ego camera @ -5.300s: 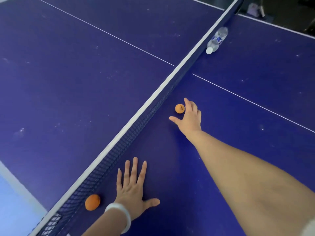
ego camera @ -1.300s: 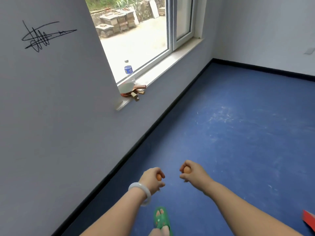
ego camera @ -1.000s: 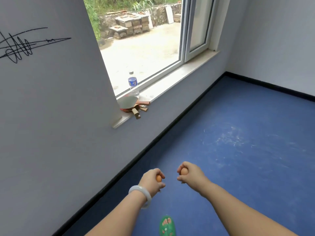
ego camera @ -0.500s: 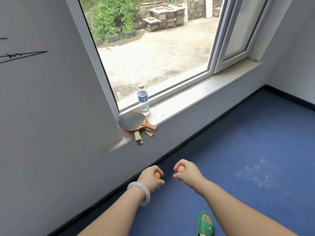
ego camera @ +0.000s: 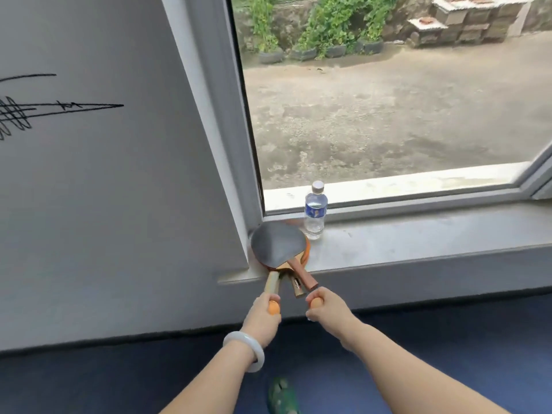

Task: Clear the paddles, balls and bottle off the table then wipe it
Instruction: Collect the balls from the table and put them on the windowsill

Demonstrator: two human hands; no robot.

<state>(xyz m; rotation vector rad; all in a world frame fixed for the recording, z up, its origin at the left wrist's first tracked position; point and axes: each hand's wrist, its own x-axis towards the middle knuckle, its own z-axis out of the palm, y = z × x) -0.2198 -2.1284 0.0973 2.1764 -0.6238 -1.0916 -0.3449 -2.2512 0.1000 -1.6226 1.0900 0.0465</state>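
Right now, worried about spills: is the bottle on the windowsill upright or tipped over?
Upright. The bottle stands on its base on the windowsill, white cap at the top, beside the paddles.

There are two orange balls: the left ball (ego camera: 274, 308) and the right ball (ego camera: 316, 303). The paddles (ego camera: 277, 245) show three handles. There is one bottle (ego camera: 315, 213), one white bracelet (ego camera: 245, 351) and one green shoe (ego camera: 282, 395).

Only one view here, a head cam (wide-angle, so the window frame (ego camera: 215, 115) bows), aimed forward and down at the windowsill (ego camera: 418, 243) from close up, left hand (ego camera: 263, 315) and right hand (ego camera: 328, 309) low centre.
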